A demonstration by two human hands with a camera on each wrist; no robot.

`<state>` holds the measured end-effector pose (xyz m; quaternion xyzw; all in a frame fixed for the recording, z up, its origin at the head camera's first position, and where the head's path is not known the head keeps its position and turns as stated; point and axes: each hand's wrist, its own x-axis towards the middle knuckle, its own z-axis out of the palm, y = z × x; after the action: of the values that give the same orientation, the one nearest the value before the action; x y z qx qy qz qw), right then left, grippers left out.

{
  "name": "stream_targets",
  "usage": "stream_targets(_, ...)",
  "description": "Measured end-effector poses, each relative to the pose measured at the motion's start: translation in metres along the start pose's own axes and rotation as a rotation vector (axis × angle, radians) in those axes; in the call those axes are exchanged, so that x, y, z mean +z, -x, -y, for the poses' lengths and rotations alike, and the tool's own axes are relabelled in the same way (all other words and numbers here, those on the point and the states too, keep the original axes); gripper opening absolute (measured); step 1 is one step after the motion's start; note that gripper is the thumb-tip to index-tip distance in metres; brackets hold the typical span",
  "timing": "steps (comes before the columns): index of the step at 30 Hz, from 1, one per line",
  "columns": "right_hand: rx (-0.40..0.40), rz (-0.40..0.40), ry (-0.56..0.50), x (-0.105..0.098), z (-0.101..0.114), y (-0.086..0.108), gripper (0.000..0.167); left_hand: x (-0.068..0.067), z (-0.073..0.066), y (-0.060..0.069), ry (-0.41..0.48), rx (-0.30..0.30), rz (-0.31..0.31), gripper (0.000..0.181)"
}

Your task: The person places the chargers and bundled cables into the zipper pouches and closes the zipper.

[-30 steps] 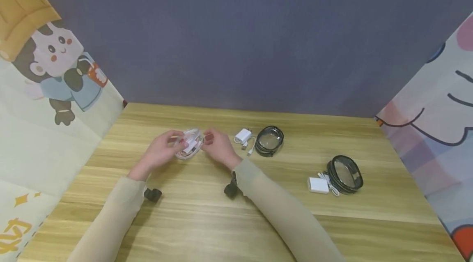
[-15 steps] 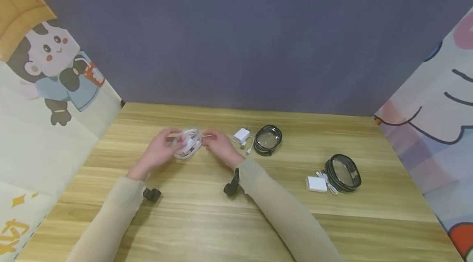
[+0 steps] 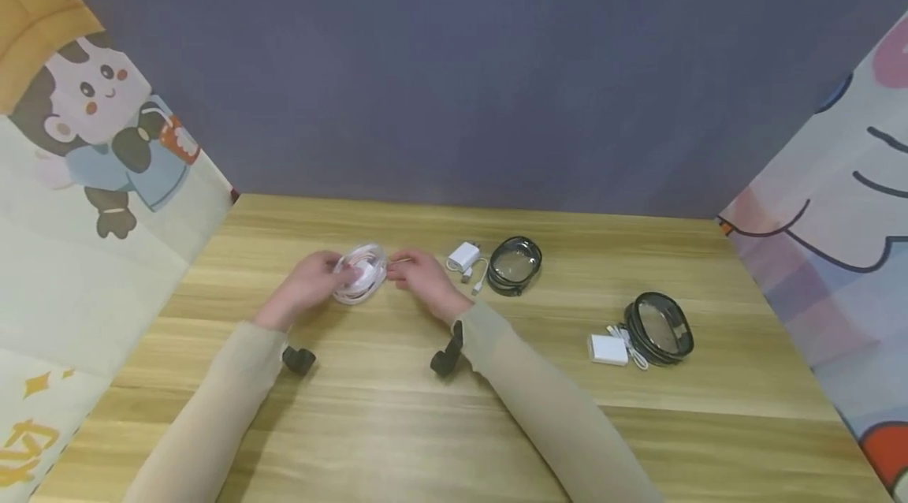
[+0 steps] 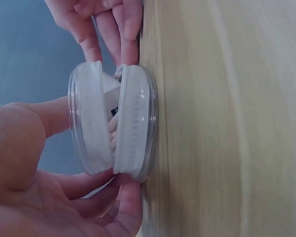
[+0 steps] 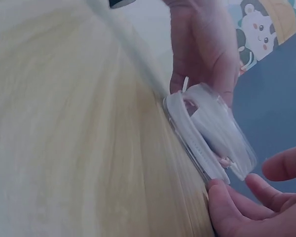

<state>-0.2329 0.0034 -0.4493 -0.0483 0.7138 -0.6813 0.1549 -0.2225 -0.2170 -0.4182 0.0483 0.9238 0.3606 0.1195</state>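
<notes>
A round clear case with white edging (image 3: 360,274) sits on the table at centre-left. In the left wrist view the case (image 4: 135,123) is parted along its rim, with a white adapter (image 4: 110,85) and pale cable inside. My left hand (image 3: 310,282) grips its left side, thumb on the lid and fingers at the lower rim. My right hand (image 3: 426,282) pinches the case's right edge; in the right wrist view, fingertips (image 5: 219,190) touch the lower rim. What exactly they pinch is hard to see.
Right of my hands lie a white adapter (image 3: 463,255) with a white cable (image 3: 481,276) and a black-edged clear case (image 3: 514,265). Farther right are another white adapter (image 3: 608,349), a coiled white cable (image 3: 630,347) and a second black-edged case (image 3: 660,328).
The case's lid has come down over the contents, and my left thumb lies farther across it. My right hand remains at the right edge, nearly unmoved.
</notes>
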Motion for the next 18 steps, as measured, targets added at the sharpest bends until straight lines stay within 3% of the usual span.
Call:
stream_targets(5, 0.010, 0.038, -0.078, -0.002, -0.001, -0.001, 0.028, 0.005, -0.002, -0.002, 0.110, -0.013, -0.005, 0.063)
stream_targets(10, 0.031, 0.073, -0.166, -0.003, 0.001, 0.000, 0.031, 0.009, -0.006, -0.003, 0.305, -0.040, 0.016, 0.072)
stream_targets(13, 0.010, 0.087, -0.142, -0.003, 0.004, 0.003, 0.034, 0.010, -0.007, -0.006, 0.415, -0.069, 0.045, 0.086)
stream_targets(18, -0.040, 0.076, -0.016, -0.001, 0.003, 0.007, 0.041, 0.011, -0.004, -0.007, 0.550, -0.116, 0.083, 0.097)
